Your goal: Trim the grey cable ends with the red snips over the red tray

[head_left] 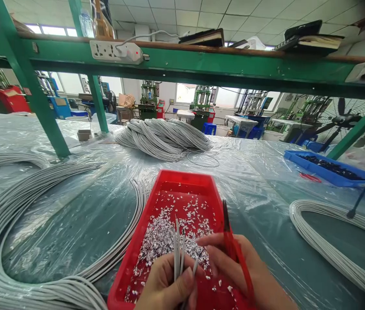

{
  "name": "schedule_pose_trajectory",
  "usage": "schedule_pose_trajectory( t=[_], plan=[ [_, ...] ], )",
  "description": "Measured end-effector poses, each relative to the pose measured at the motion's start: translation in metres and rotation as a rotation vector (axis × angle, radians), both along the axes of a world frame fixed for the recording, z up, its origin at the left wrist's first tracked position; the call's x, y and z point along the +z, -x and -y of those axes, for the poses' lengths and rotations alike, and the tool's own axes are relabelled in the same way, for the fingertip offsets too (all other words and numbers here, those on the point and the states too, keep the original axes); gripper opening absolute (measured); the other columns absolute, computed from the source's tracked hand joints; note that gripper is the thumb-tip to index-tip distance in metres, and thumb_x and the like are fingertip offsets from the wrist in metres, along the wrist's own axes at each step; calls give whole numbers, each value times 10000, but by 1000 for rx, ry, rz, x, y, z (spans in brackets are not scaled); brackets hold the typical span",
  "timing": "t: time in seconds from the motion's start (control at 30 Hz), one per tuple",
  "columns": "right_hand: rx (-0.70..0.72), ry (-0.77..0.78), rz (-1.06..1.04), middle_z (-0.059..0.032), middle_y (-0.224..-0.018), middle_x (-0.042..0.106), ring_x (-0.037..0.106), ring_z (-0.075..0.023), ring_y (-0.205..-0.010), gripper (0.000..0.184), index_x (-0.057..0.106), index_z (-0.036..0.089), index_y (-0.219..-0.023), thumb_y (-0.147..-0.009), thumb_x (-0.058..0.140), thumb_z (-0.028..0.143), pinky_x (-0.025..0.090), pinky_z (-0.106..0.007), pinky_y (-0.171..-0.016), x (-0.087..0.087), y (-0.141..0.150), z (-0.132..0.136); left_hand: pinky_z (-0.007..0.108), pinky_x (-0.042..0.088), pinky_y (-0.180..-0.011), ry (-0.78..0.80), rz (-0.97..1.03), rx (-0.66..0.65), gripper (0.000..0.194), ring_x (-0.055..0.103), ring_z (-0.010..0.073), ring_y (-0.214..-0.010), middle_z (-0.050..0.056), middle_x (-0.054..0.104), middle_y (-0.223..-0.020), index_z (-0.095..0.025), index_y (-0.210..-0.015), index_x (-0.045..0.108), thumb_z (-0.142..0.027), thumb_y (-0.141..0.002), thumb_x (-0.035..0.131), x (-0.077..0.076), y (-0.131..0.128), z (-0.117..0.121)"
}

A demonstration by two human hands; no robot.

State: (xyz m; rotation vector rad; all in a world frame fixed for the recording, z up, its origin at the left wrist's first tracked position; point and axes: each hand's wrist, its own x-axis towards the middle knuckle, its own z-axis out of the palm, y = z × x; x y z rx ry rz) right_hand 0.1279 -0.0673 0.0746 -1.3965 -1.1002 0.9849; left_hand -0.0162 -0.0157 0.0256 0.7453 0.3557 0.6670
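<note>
Left hand (166,284) pinches a few grey wire ends (178,249) upright over the red tray (130,258) at 6 o'clock, right hand (234,267) closed w/ red snips (230,241) just beside, so blades could nick fingertips or foil scraps spill onto worktop (260,181).

— What sort of place is shown?

— A factory workshop is shown. Green machines (201,101) are lined up along the windows at the upper middle of the frame.

— What else marks it?

— A plastic-covered table (260,181) is spread with bundles of grey cable (164,137), a power strip (116,51) is fixed to the green steel shelf frame (201,64), and an industrial fan (347,118) is seen at the right.
</note>
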Motion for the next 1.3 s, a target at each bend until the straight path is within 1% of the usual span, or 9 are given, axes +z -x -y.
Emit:
schedule_pose_trajectory(
  t=[0.17, 0.37, 0.5, 0.67, 0.77, 0.9, 1.03, 1.1, 1.3],
  plan=[
    [225, -32, -171, -1, -611, 593, 476, -75, -555, 257, 675, 123, -729, -671, 813, 332, 336, -170, -505, -6, -2, -3, 101, 332, -329, -80, 50, -79, 464, 476, 43, -336, -39, 560, -503, -140, -810, 477, -500, -693, 744, -17, -8, 2],
    [346, 138, -457, 128, -346, 161, 128, -39, -294, 526, 392, 185, -620, -722, 640, 637, 238, -205, -391, -27, -1, -10, 91, 230, -353, -307, -55, -19, 410, 408, -11, -361, -23, 523, -605, -101, -778, 527, -478, -761, 688, -10, -5, 3],
    [238, 11, -362, 62, -467, 417, 293, -46, -419, 410, 556, 140, -772, -817, 644, 537, 237, -185, -445, -23, -5, -8, 114, 173, -383, -242, -170, 97, 482, 336, -7, -345, -54, 419, -460, -96, -763, 575, -557, -700, 705, -1, -3, 3],
    [189, -58, -240, 21, -557, 536, 434, -55, -520, 199, 648, 110, -695, -659, 824, 193, 288, -161, -474, -11, -6, -3, 129, 184, -363, -280, -190, 51, 433, 297, 16, -344, -62, 396, -410, -112, -822, 585, -531, -753, 669, -7, -5, 1],
    [248, 28, -330, 61, -447, 407, 307, -41, -379, 320, 544, 133, -646, -736, 747, 363, 241, -178, -407, -14, 0, -7, 120, 255, -378, -284, -108, 26, 373, 356, 12, -391, -38, 470, -517, -113, -795, 585, -456, -735, 719, -9, -6, 0],
    [353, 112, -390, 104, -356, 203, 136, -49, -296, 458, 438, 183, -603, -779, 579, 582, 226, -221, -376, -21, 4, -14, 115, 295, -414, -124, -32, 141, 389, 405, 11, -443, -19, 523, -586, -99, -671, 560, -365, -596, 833, -5, -8, 2],
    [104, -65, -135, 18, -571, 532, 414, -88, -535, 171, 655, 141, -705, -674, 789, 242, 318, -213, -532, -13, 4, -10, 117, 314, -438, -124, -163, 244, 387, 409, 18, -458, -31, 506, -562, -100, -697, 586, -353, -565, 848, -7, -11, 2],
    [47, -102, -61, 15, -637, 565, 437, -94, -612, 163, 669, 141, -692, -615, 804, 94, 325, -206, -586, -9, 3, -7, 112, 332, -470, -181, -191, 250, 356, 419, 19, -493, -30, 504, -571, -98, -705, 602, -338, -590, 838, -9, -12, 1],
    [254, 82, -273, 96, -479, 278, 160, -26, -327, 503, 387, 178, -635, -769, 589, 619, 254, -220, -403, -14, -3, -18, 126, 309, -409, -142, -89, 123, 422, 400, 20, -415, -36, 494, -515, -100, -670, 555, -380, -556, 849, -3, -9, 2]
  ],
)
